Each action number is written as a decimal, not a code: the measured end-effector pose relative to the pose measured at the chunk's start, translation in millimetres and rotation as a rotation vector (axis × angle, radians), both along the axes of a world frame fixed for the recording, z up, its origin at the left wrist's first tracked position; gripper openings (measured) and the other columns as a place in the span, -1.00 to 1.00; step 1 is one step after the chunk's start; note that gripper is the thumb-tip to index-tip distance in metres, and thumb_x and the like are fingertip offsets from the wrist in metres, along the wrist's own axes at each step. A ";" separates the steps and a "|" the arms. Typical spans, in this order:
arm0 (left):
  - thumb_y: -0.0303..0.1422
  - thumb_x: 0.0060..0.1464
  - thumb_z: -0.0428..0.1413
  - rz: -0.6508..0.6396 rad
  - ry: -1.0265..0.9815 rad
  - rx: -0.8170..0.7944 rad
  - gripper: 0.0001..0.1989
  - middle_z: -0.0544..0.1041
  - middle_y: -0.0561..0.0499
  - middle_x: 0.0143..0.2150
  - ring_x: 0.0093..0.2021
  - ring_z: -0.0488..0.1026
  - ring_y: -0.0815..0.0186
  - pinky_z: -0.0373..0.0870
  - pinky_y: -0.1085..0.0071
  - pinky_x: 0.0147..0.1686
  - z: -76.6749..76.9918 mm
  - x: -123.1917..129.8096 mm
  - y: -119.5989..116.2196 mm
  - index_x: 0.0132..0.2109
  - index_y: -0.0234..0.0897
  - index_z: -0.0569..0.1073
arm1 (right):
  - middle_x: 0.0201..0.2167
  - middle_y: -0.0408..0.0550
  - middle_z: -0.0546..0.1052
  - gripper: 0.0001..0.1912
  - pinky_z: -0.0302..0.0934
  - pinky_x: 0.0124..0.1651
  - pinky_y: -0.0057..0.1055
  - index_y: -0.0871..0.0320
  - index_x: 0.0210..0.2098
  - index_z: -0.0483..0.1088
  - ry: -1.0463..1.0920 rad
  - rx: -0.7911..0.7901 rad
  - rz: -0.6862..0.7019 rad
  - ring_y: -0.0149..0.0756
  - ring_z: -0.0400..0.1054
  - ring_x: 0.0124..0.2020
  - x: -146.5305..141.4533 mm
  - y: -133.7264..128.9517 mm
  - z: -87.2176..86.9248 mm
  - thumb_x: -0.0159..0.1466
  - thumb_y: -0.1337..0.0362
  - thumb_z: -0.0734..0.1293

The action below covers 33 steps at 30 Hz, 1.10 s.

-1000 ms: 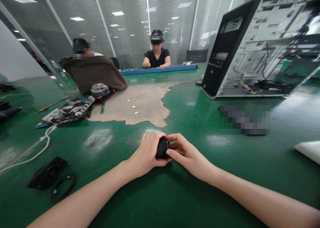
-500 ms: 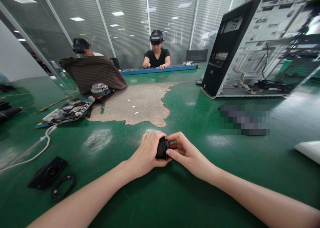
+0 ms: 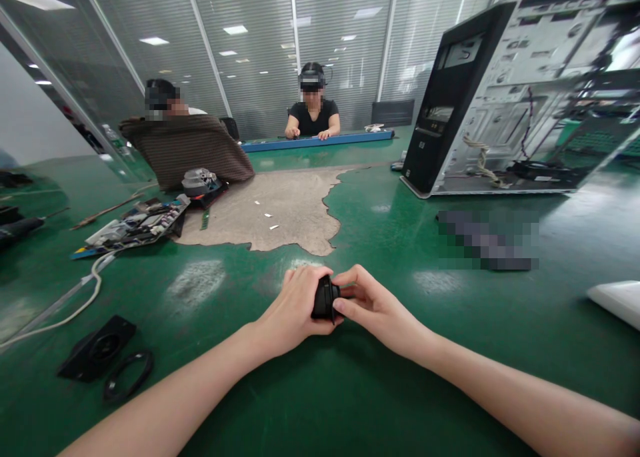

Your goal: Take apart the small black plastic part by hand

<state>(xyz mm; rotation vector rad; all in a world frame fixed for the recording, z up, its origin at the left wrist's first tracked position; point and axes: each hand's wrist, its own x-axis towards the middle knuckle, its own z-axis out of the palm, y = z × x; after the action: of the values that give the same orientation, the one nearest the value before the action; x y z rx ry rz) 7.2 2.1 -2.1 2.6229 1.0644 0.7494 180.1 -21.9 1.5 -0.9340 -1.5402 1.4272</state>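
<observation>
A small black part [image 3: 325,299] is held between both hands over the green table, near the middle of the view. My left hand [image 3: 295,307] wraps round its left side, with fingers over the top and below. From the right, my right hand [image 3: 373,305] pinches the part's right end between thumb and fingers. The fingertips behind it are partly hidden. To the left lie a black square plate with a round opening [image 3: 97,348] and a black ring [image 3: 128,375], close to my left forearm.
An open computer case [image 3: 460,110] stands at the back right. A circuit board assembly [image 3: 143,223] and white cable [image 3: 93,290] lie left. A brown sheet [image 3: 285,210] covers the middle back. Two people sit across the table [image 3: 390,390]; a white object [image 3: 617,303] is far right.
</observation>
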 end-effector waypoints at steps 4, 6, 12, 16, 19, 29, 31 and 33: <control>-0.34 -0.12 0.15 -0.006 -0.010 -0.002 -0.46 0.32 -0.04 -0.12 -0.15 0.28 0.19 0.15 0.25 -0.16 0.6 0.0 -0.7 -0.01 -0.21 0.09 | -0.25 -0.08 0.38 -0.75 0.31 -0.17 -0.30 0.11 -0.18 0.17 -0.067 0.024 -0.018 -0.29 0.35 -0.17 0.1 -0.2 2.4 0.16 0.28 0.27; -0.35 -0.13 0.15 -0.006 -0.006 0.003 -0.47 0.32 -0.04 -0.12 -0.15 0.27 0.18 0.15 0.25 -0.17 1.0 -0.1 -1.1 -0.01 -0.21 0.09 | -0.24 -0.09 0.38 -0.76 0.30 -0.15 -0.28 0.11 -0.17 0.17 -0.062 0.012 0.018 -0.31 0.36 -0.19 1.6 -0.8 2.1 0.17 0.30 0.26; -0.38 -0.18 0.13 0.000 0.001 0.024 -0.46 0.31 -0.07 -0.12 -0.15 0.27 0.15 0.16 0.23 -0.19 0.5 -0.7 -1.7 -0.02 -0.22 0.10 | -0.24 -0.15 0.34 -0.76 0.25 -0.05 -0.31 0.09 -0.22 0.19 -0.005 0.061 0.042 -0.37 0.35 -0.18 3.4 -2.7 -0.8 0.14 0.31 0.31; -0.34 -0.12 0.12 -0.013 -0.002 0.048 -0.50 0.31 -0.08 -0.12 -0.15 0.27 0.17 0.16 0.24 -0.19 1.7 -0.1 -2.2 -0.03 -0.24 0.11 | -0.32 -0.17 0.35 -0.82 0.31 -0.20 -0.35 0.11 -0.28 0.20 0.031 0.046 0.003 -0.38 0.36 -0.27 0.4 -2.3 -0.2 0.15 0.24 0.29; -0.35 -0.12 0.12 -0.017 0.000 0.054 -0.49 0.31 -0.07 -0.13 -0.15 0.27 0.18 0.16 0.24 -0.19 3.2 0.4 -3.1 -0.02 -0.24 0.10 | -0.29 -0.14 0.37 -0.79 0.30 -0.16 -0.31 0.10 -0.25 0.18 -0.001 0.032 -0.006 -0.33 0.36 -0.21 -0.9 -1.8 1.2 0.15 0.25 0.29; -0.40 -0.19 0.14 -0.004 0.018 0.027 -0.44 0.31 -0.07 -0.12 -0.16 0.26 0.15 0.16 0.22 -0.18 0.6 -1.1 -2.0 0.00 -0.23 0.11 | -0.23 -0.14 0.37 -0.68 0.24 -0.03 -0.25 0.08 -0.18 0.15 -0.006 0.033 0.078 -0.34 0.35 -0.16 4.5 -1.7 -1.0 0.12 0.27 0.33; -0.41 -0.19 0.13 -0.005 0.019 0.031 -0.44 0.31 -0.07 -0.12 -0.16 0.25 0.15 0.16 0.23 -0.18 0.1 -1.1 -1.7 -0.01 -0.23 0.11 | -0.23 -0.15 0.35 -0.70 0.23 -0.03 -0.28 0.08 -0.19 0.15 0.020 0.035 0.090 -0.36 0.35 -0.17 4.7 -2.0 -2.0 0.13 0.26 0.33; -0.38 -0.16 0.13 -0.004 0.016 0.042 -0.47 0.31 -0.06 -0.13 -0.17 0.26 0.16 0.16 0.24 -0.19 0.4 -0.6 -2.0 -0.01 -0.23 0.12 | -0.28 -0.16 0.34 -0.76 0.27 -0.12 -0.33 0.09 -0.23 0.17 0.054 0.022 0.091 -0.39 0.36 -0.23 3.9 -2.0 -2.3 0.16 0.24 0.30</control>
<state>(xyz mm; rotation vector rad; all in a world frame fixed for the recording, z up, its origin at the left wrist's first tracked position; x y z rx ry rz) 6.6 0.1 -1.6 2.6699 1.0589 0.7591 184.0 -23.9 -0.8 -0.8150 -1.5722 1.4837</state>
